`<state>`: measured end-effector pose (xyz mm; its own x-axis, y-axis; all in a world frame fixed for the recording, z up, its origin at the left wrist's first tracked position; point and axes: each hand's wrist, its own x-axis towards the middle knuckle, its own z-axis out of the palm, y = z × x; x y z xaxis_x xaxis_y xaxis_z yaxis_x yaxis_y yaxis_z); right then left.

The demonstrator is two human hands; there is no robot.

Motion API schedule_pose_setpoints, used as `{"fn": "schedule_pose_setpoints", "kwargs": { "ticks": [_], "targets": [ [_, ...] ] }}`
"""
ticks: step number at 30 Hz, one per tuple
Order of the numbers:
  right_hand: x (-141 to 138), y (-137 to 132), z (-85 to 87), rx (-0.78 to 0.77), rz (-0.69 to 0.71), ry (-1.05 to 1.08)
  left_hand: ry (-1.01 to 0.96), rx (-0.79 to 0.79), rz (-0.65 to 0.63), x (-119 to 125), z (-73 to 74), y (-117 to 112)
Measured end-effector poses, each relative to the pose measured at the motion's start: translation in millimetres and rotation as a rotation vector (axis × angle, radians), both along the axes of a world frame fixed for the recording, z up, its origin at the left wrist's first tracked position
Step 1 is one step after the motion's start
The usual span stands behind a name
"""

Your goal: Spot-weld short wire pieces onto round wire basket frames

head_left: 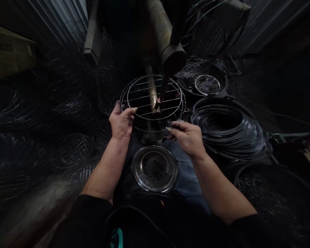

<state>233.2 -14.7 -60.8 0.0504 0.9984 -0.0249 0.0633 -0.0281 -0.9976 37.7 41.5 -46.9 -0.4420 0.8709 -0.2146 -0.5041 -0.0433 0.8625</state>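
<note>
A round wire rack (142,82), with two rings and parallel cross wires, is held roughly level in front of me. My left hand (122,120) grips its left rim, the thumb stretched over the wires. At the rack's front right edge my right hand (187,134) is closed in a pinch; what sits between its dark fingertips is too dim to make out. The narrow metal tip (163,90) of a machine comes down onto the cross wires, above an upright metal post (152,90). Below the rack, a steel bowl (155,186) with small wire pieces rests at my lap.
A thick coil of wire (229,132) lies to the right, with a smaller bowl of wire pieces (207,85) behind it. Several wire racks (76,150) are stacked at the left. A heavy cylindrical machine arm (161,27) hangs overhead. A dark tub (268,193) stands at lower right.
</note>
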Motion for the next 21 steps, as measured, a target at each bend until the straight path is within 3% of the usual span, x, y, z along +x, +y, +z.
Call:
{"fn": "schedule_pose_setpoints", "kwargs": {
  "ticks": [6,10,15,21],
  "targets": [
    [-17,22,11.2,0.163,-0.081,-0.307,0.026,0.021,0.014,-3,2.1,4],
    [-25,36,13.2,0.178,-0.137,-0.202,0.015,0.036,0.023,-9,4.0,11],
    [-33,45,15.7,0.072,-0.125,-0.018,-0.003,0.023,0.028,-13,3.6,19],
    [-40,38,-9.0,0.185,-0.225,0.000,-0.023,0.002,0.048,-15,1.7,23]
  ]
}}
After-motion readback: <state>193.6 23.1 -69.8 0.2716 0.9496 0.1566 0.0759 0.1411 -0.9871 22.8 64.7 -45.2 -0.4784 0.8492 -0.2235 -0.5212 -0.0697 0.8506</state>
